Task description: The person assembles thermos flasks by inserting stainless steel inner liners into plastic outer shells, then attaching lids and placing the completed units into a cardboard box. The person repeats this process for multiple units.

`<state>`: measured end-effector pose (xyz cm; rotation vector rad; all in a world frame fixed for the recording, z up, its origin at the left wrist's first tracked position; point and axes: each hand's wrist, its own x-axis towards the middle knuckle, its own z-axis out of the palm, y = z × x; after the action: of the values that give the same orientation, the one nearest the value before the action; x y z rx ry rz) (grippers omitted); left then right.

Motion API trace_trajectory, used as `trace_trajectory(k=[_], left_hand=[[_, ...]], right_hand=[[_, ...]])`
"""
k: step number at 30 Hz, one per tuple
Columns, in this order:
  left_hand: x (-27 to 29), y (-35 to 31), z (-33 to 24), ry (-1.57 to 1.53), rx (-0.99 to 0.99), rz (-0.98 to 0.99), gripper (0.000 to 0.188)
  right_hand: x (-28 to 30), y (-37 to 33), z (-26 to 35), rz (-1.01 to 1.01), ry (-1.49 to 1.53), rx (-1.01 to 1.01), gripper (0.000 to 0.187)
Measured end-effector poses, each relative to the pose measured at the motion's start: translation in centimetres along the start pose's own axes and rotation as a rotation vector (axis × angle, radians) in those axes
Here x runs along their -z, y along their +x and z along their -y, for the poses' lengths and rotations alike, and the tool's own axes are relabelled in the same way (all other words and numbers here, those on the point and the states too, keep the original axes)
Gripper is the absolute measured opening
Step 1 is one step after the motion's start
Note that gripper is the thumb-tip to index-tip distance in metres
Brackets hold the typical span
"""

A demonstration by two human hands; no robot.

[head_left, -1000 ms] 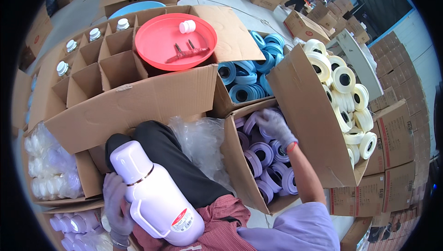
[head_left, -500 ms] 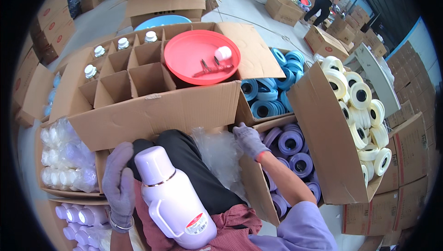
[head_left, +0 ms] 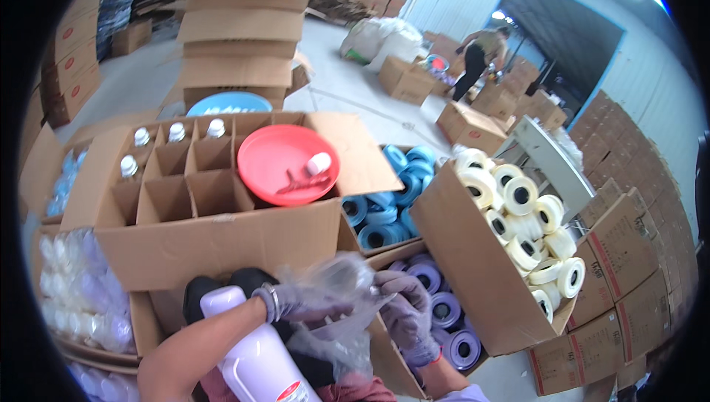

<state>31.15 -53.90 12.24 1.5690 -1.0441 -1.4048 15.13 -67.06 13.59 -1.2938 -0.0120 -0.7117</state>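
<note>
A clear plastic bag (head_left: 333,284) is lifted above my lap between my two gloved hands. My right hand (head_left: 410,313) is closed, pinching the bag's right edge beside the box of purple rings. My left hand (head_left: 314,307) reaches across the lap into the bag's folds; its fingers are blurred and covered by the plastic. Under my left forearm leans a light purple thermos flask (head_left: 262,361), partly hidden, with its cap end up. More crumpled plastic (head_left: 340,346) lies on my lap below the hands.
Ahead stands a divided carton (head_left: 222,243) with several silver-topped bottles and a red basin (head_left: 288,154). Purple rings (head_left: 446,309), blue rings (head_left: 384,235) and cream rings (head_left: 521,195) fill boxes at right. Bagged white parts (head_left: 70,284) sit at left. A person (head_left: 481,58) bends over boxes far off.
My left hand has crossed over the flask to the bag. My right hand has taken the bag and lifted it off my lap. The view has tilted up.
</note>
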Motion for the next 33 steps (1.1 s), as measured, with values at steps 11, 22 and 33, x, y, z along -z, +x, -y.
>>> trace_trajectory(k=[11, 22, 33], left_hand=[[2.9, -16.8, 9.2, -0.037, -0.405, -1.061, 0.067], [-17.3, -15.6, 11.2, -0.426, -0.572, -1.351, 0.081], [-17.1, -18.1, 13.0, 0.522, 0.350, -1.521, 0.060]], right_hand=[[-4.8, 2.8, -11.9, 0.587, -0.248, -0.143, 0.021], [-4.4, -2.3, -11.2, 0.701, -0.220, -0.228, 0.038], [-4.1, -5.6, -7.6, 0.893, -0.618, 0.235, 0.020]])
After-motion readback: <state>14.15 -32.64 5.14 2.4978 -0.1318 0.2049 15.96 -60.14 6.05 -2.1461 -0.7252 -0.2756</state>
